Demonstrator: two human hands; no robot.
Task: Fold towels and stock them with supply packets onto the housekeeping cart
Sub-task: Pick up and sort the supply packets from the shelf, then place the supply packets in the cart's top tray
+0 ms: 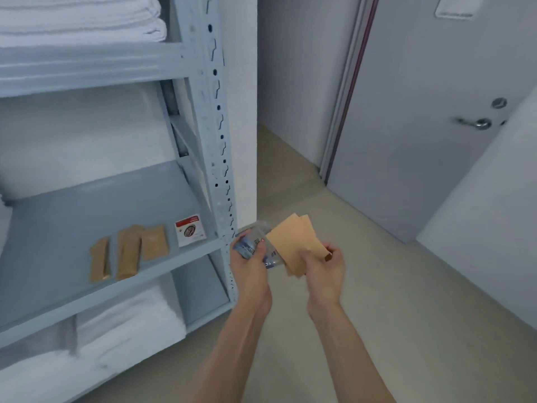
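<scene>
My left hand [250, 267] grips a few blue-and-clear plastic packets [253, 242] just right of the shelf's corner post. My right hand [325, 267] holds tan paper packets [292, 242] fanned out beside them, over the floor. On the middle shelf [87, 216] lie three tan packets [129, 253] in a row and a white packet with a red top [190, 229]. Folded white towels are stacked on the top shelf [81, 21] and on the bottom shelf [116, 335].
The pale blue metal shelving unit fills the left side, its perforated corner post [220, 141] close to my left hand. A grey door with a lever handle [476, 122] stands at the right. Beige floor [377, 286] lies beneath my arms.
</scene>
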